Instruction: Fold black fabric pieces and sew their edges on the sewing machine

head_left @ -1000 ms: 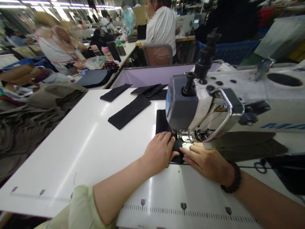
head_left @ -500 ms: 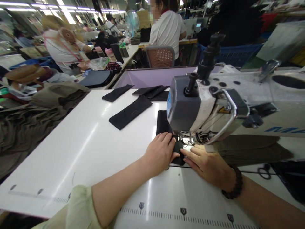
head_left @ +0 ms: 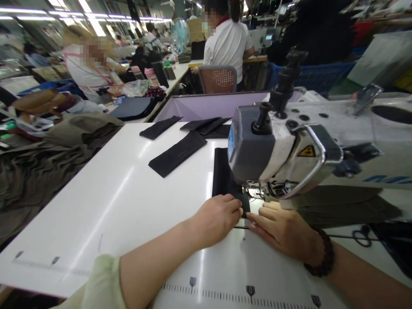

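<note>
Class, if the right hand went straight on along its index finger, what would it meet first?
The right hand would probably meet the edge of the black cloth first, with the left hand just beyond. They may already touch at that edge; depth is unclear.

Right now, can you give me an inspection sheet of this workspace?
Surface: glossy white sewing table, ruler marks along its near edge.
Job's things: black rectangular fabric piece, partly hidden by the grey-and-white sewing machine.
Clutter: loose black fabric strips farther back; olive cloth and a black looped handle at right.
Hands: left hand on the fabric piece; right hand at its edge.
Cables: nothing seen on the table.
Surroundings: white-shirted co-worker ahead; grey-brown fabric pile at left.
</note>
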